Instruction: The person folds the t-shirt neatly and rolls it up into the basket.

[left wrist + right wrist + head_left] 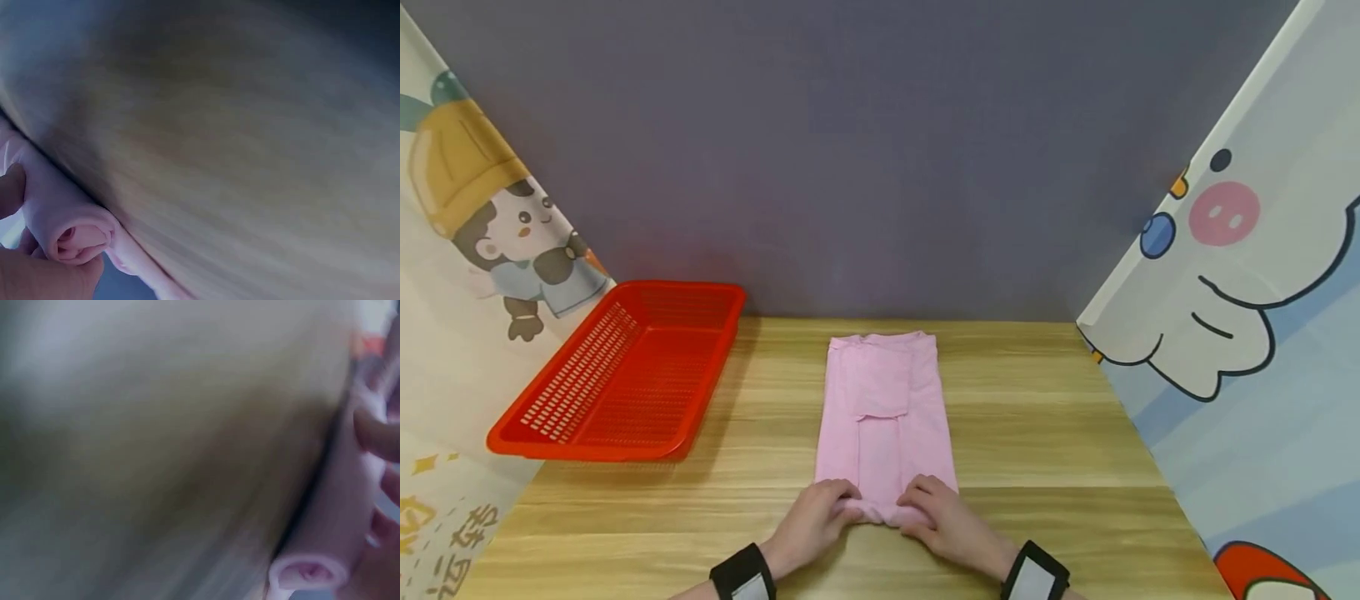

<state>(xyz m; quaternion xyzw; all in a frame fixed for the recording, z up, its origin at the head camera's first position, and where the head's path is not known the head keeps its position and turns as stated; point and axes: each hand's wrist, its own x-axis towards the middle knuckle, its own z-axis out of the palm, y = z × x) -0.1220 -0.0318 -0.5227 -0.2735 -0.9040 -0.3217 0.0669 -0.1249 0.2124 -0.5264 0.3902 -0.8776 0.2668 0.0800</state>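
A pink garment point(927, 408) lies folded into a long rectangle, with a narrow folded flap down its middle. Its near end is turned up into a short roll. At the left end of that roll, my left hand point(814, 518) grips the fabric with thumb and curled fingers; my right hand point(951, 527) holds the right end the same way. The left wrist view shows the spiral layers at the end of the roll point(65, 203), beside the thumb and fingers. In the right wrist view the roll point(328, 525) runs along the fingers, its open end facing the camera.
A red plastic basket point(681, 437) with perforated sides stands on the left of the wood-grain table point(1030, 417). A grey panel point(880, 167) rises behind the table. Cartoon-printed sheets flank it on the left point(445, 350) and right point(1300, 350).
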